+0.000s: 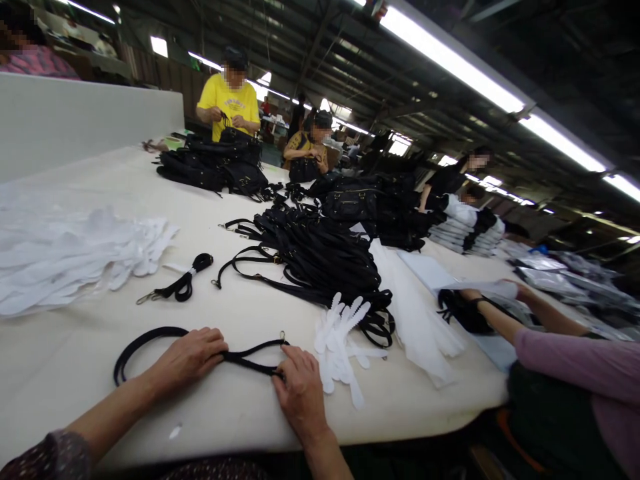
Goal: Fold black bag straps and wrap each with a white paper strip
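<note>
Can see a narrow, plain black strap [235, 358] on the pale table [225, 413] near eight o'clock, doubled, with a rounded loop at its nine-o'clock end and a metal clip [283, 337] at its three-o'clock end. Have it clamped midway in left hand [193, 357], near that clip in right hand [303, 380]. Can spot lettering on a yellow T-shirt [235, 103] at eleven o'clock, too small to read.

- The left hand [197, 353] is pinching a doubled black strap [235, 356] over the near part of the pale table [225, 408].
- The right hand [301, 383] is holding the strap's right end, just beside a metal clasp [283, 337].
- A bundled strap [186, 287] is lying farther left.
- A strap heap [325, 257] is lying farther right.
- White strips [327, 341] are lying near the right hand.
- A person in yellow [231, 100] is standing far left.
</note>
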Tool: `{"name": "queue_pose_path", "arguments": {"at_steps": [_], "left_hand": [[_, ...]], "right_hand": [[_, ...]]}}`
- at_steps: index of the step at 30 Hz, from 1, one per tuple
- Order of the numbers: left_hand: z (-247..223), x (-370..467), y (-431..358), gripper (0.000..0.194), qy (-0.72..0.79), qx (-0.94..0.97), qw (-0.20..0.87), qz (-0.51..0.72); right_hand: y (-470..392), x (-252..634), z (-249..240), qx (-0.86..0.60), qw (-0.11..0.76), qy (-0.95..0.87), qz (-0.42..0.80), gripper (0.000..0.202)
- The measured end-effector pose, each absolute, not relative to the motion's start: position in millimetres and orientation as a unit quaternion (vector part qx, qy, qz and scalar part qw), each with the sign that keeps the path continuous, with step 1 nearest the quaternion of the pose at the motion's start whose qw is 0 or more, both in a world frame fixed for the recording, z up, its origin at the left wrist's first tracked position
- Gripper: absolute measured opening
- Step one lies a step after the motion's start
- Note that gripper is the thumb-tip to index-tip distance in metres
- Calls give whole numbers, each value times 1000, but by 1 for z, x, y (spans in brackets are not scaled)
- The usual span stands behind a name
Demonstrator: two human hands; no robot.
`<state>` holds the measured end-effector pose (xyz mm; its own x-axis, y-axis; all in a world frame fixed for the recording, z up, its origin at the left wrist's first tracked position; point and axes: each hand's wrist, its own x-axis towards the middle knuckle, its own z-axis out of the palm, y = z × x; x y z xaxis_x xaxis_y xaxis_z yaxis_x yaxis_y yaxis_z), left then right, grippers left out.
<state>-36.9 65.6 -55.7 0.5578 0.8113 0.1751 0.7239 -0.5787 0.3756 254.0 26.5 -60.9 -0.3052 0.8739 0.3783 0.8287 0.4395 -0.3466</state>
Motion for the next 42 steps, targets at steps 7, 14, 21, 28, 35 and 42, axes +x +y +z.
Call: {"name": "queue_pose_path", "arguments": {"at_steps": [7, 14, 21, 28, 35, 42], "left_hand": [[-56, -33, 62, 21, 451, 873, 123, 138], [-52, -15, 52, 20, 500, 856, 75, 108], [-52, 0, 47, 16, 515, 848, 69, 106], [-38, -37, 29, 28, 487, 857, 112, 128], [-47, -111, 10, 18, 545, 806, 154, 170], [-56, -105, -3, 20, 581, 788, 122, 161]], "right_hand": [[50, 269, -49, -534, 226, -812, 63, 14], [61, 256, -22, -545, 173, -820, 5, 18], [53, 189, -22, -500, 31, -864, 50, 48], [70, 185, -21, -516, -36, -854, 56, 11], [70, 202, -25, -528, -17, -846, 71, 13], [65, 205, -15, -524, 37, -845, 100, 8]]}}
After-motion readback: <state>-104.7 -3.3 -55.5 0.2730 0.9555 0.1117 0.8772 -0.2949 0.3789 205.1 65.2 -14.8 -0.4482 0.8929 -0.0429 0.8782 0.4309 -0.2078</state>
